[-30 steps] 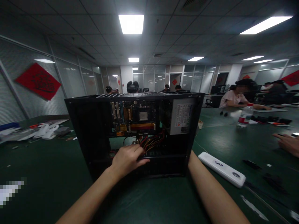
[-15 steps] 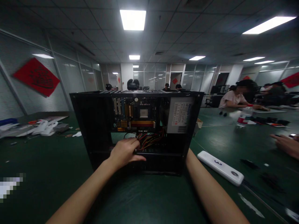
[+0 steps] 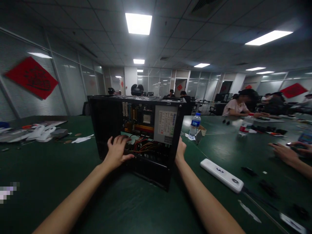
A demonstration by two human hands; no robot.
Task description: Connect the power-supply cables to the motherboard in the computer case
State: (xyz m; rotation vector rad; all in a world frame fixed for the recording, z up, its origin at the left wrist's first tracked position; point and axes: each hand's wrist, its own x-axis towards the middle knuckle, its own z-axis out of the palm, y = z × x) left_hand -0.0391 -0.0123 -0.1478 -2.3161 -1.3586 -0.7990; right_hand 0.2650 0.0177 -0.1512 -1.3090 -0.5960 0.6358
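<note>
A black computer case (image 3: 104,126) stands upright on the green table, its open side turned toward me at an angle. Inside it are a motherboard (image 3: 138,115), a silver power supply (image 3: 165,125) with a label, and a bundle of red, yellow and black cables (image 3: 143,144). My left hand (image 3: 117,151) is closed over the case's lower rail, fingers reaching inside and thumb in front. At the right-hand side of the case, my right hand (image 3: 180,149) grips it with curled fingers, partly hidden behind the edge.
A white power strip (image 3: 221,175) lies to the right, its cord trailing forward. Beyond stand a blue-capped water bottle (image 3: 195,126) and a red-capped bottle (image 3: 246,125). Another person's hands (image 3: 287,154) are at the right edge. Papers and plastic scraps (image 3: 41,133) lie at left.
The case has turned, its right side swinging toward me and inward. My left hand has moved left with it, and my right hand, formerly hidden behind the case, now shows.
</note>
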